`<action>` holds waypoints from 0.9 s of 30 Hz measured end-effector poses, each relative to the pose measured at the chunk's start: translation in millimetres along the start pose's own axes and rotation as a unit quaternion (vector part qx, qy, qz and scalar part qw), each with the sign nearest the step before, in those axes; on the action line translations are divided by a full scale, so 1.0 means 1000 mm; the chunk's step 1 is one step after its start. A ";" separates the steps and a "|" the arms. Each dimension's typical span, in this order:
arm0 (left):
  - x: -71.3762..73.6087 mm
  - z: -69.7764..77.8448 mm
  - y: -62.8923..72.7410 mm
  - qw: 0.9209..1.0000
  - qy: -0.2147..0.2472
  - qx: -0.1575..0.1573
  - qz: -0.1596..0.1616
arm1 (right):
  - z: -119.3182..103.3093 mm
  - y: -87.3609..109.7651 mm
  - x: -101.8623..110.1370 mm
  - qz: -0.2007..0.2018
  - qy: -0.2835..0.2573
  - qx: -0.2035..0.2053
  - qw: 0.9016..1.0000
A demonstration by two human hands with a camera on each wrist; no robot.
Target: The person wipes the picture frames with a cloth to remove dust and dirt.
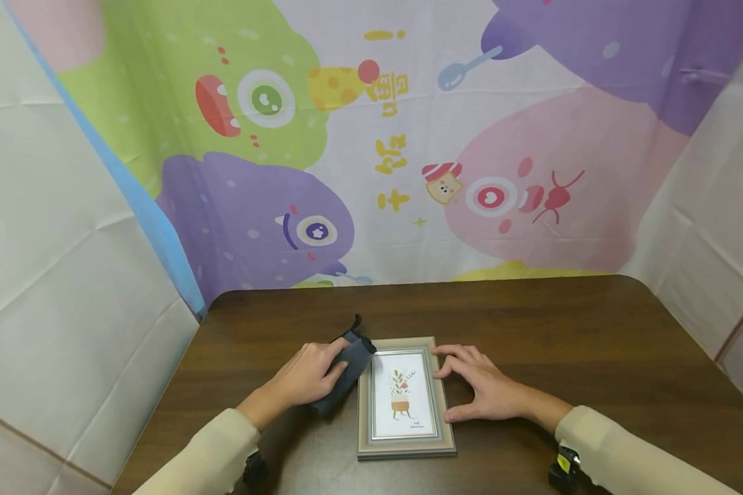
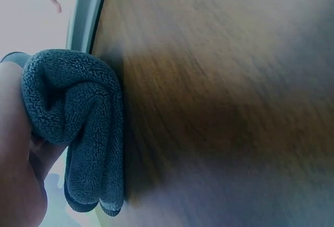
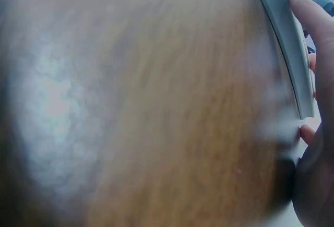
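Note:
A picture frame point(image 1: 404, 450) with a pale beige border lies face up, showing a potted plant drawing. My left hand point(image 1: 309, 372) grips a folded dark blue-grey cloth point(image 1: 347, 375) at the frame's upper left corner. Its thick plush folds show in the left wrist view, where the cloth point(image 2: 96, 133) bulges out past the fingers. My right hand point(image 1: 486, 385) rests along the frame's right side, thumb low and fingertips higher up the border. In the right wrist view, the thumb lies against the frame's outer edge point(image 3: 284, 34).
The dark brown wooden table point(image 1: 532, 316) has rounded far corners. Behind it hangs a curtain point(image 1: 402, 254) printed with cartoon monsters, and pale panels point(image 1: 68, 275) stand at both sides.

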State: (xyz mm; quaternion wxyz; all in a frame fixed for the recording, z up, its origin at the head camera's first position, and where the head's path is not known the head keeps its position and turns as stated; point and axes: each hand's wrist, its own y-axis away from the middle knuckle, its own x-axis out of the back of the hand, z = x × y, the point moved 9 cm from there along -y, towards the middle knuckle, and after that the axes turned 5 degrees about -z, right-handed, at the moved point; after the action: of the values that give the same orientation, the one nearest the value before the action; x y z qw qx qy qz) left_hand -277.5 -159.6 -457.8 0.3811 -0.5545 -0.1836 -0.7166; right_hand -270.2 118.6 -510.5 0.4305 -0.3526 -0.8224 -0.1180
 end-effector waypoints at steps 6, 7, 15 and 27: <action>-0.001 -0.003 0.000 1.000 0.011 0.003 -0.005 | -0.001 0.000 0.000 0.003 -0.002 0.001 1.000; 0.000 -0.004 0.000 1.000 0.015 0.004 -0.006 | -0.001 0.001 0.001 0.004 -0.002 0.003 1.000; 0.000 0.000 0.007 0.999 0.044 -0.013 -0.016 | -0.001 0.000 0.000 0.007 0.001 0.008 1.000; -0.003 0.027 0.032 0.996 0.068 -0.061 -0.015 | -0.004 0.001 0.002 0.010 0.004 0.013 1.000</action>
State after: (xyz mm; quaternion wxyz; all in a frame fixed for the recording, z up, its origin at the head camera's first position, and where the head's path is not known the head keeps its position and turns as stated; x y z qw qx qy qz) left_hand -235.2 -160.7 -456.7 0.3470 -0.5241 -0.1217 -0.7682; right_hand -267.7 118.0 -506.8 0.4396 -0.3544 -0.8187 -0.1041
